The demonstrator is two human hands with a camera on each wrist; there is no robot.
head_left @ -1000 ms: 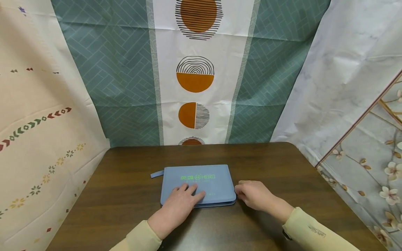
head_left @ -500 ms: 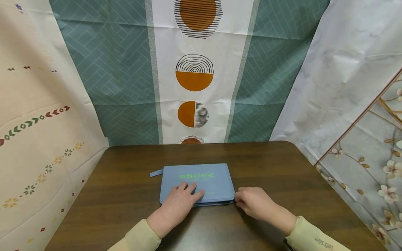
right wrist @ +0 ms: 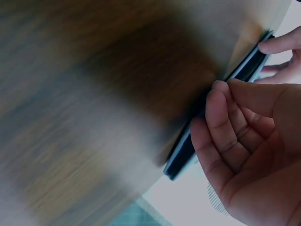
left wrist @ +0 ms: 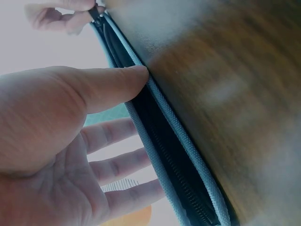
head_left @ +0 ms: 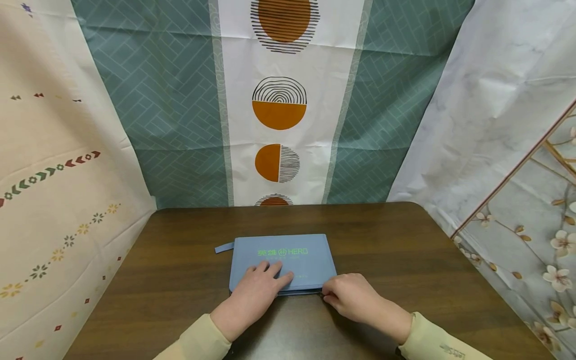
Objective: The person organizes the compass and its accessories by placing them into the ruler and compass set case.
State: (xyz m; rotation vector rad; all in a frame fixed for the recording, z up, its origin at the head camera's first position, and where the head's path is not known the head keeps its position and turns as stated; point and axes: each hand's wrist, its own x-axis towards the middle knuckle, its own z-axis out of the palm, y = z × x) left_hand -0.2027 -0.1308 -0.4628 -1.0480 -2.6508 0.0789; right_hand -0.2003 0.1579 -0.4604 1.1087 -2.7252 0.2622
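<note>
A flat blue zip case (head_left: 310, 262) with green lettering lies on the table. My left hand (head_left: 255, 292) rests on the front of its cover with fingers spread; in the left wrist view the thumb (left wrist: 115, 84) reaches across the gap between the edges. At the front edge, near the right corner, my right hand (head_left: 353, 298) has curled fingers and pinches the dark zipper pull (left wrist: 96, 13). The zipper teeth (left wrist: 171, 162) are apart to the left of that hand. Behind the right hand, the case edge (right wrist: 178, 157) looks closed.
A blue strap (head_left: 224, 247) sticks out from the case's far left corner. The brown wooden table (head_left: 382, 235) has patterned cloths around it: a green and white one (head_left: 180, 100) behind, a cream one (head_left: 58, 125) left and a floral one (head_left: 540, 240) right.
My right hand has moved left from the right side of the case, round its front corner and along the front edge, with the zipper pull. The left hand has stayed on the cover.
</note>
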